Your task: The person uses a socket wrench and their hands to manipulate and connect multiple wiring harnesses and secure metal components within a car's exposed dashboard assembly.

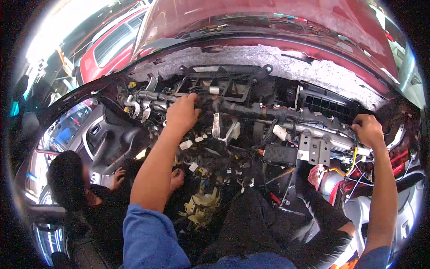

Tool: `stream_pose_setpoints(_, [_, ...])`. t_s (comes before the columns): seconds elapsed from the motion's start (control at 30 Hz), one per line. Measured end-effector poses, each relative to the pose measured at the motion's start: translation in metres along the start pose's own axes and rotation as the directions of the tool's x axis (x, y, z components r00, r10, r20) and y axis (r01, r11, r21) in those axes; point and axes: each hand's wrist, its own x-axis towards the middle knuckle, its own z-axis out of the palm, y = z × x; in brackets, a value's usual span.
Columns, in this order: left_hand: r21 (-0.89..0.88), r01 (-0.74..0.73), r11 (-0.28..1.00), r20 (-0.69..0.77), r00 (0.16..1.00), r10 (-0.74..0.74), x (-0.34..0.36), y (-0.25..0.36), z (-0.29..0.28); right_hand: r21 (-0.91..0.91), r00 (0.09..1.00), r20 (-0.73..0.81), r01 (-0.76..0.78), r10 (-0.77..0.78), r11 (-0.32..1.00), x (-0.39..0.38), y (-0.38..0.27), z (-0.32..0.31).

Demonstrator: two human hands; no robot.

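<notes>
Inside a car with its dashboard stripped, a metal dashboard crossbeam (286,117) wrapped with black wiring runs from left to right in front of me. My left hand (182,113) is closed over its left-middle part, fingertips curled at the wiring. At the beam's right end, my right hand (369,129) has its fingers bent around the bar and harness; the exact grip is partly hidden. Below the beam hang a metal bracket (314,150), a black ribbed box (280,154) and loose wires with white connectors (193,167). A yellow cable (355,158) hangs by my right hand.
A co-worker in dark clothes (74,193) crouches at the left by the door panel (105,134), one hand (118,178) raised. Another person's dark sleeve (320,201) reaches under the beam at right. A beige plastic part (204,205) lies low in the middle. The red hood (277,18) stands raised.
</notes>
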Motion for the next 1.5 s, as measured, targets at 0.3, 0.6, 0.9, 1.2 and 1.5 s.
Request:
stream_pose_setpoints(0.3, [-0.693,0.187,0.697,-0.264,0.832,-0.487,-0.061,-0.044,-0.012,0.041,1.000,0.002,0.023,-0.023,0.999,-0.001,0.002,0.001])
stream_pose_setpoints(0.6, [-0.571,0.816,-0.090,0.737,0.462,-0.493,-0.191,-0.029,0.020,0.034,0.998,0.050,0.024,-0.026,0.999,0.001,-0.009,-0.003])
stream_pose_setpoints(0.9, [-0.945,0.294,0.143,0.227,0.904,-0.362,-0.127,0.043,-0.081,0.033,1.000,0.011,0.016,-0.016,0.999,-0.003,-0.001,-0.001])
stream_pose_setpoints(1.2, [-0.231,0.123,0.965,-0.373,0.905,-0.205,-0.095,-0.035,0.035,0.090,0.998,0.040,0.053,-0.056,0.995,0.000,-0.012,-0.011])
stream_pose_setpoints(1.5, [-0.306,0.044,0.951,-0.270,0.954,-0.131,-0.007,-0.018,-0.011,0.034,0.998,-0.008,0.058,-0.058,0.998,-0.005,-0.003,-0.003])
